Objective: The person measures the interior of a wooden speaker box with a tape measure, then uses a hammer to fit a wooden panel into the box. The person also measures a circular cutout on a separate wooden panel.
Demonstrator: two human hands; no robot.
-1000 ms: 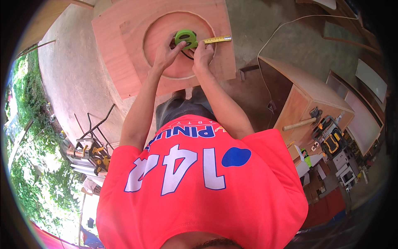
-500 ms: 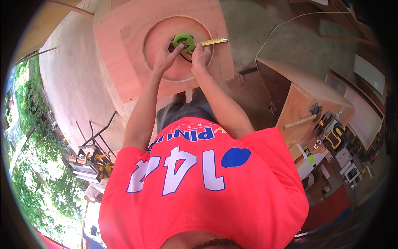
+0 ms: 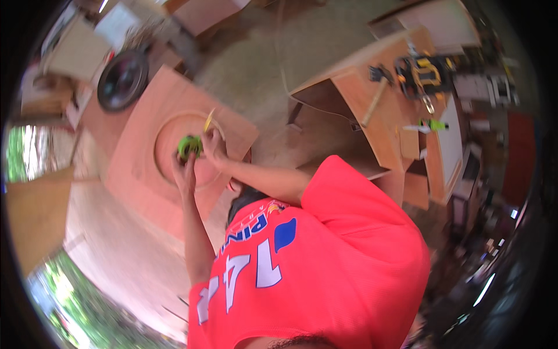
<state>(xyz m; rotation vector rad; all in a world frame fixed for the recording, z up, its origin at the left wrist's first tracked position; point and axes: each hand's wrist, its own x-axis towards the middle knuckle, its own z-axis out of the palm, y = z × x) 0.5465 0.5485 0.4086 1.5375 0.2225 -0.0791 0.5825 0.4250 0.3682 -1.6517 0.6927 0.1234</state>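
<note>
A green tape measure (image 3: 189, 148) is gripped in my left hand (image 3: 185, 168), above the round recess in a plywood panel (image 3: 136, 168). Just to its right, my right hand (image 3: 215, 150) is closed on the pulled-out yellow blade (image 3: 209, 120), whose free end points up past my fingers. The recess (image 3: 165, 131) is a shallow circle with a raised-looking rim, partly covered by both hands. Motion blurs the fingers a little.
On the right stands a wooden cabinet (image 3: 354, 110) with an open front. A hammer (image 3: 376, 99) and a black-and-yellow tool (image 3: 427, 75) lie on it. Beyond the panel at the left is a round black speaker-like disc (image 3: 123, 80). A pale board (image 3: 116, 244) extends below the panel.
My view has swung, so the panel and hands now appear lower and farther left, and the black disc has come into sight. Both hands keep hold of the tape measure.
</note>
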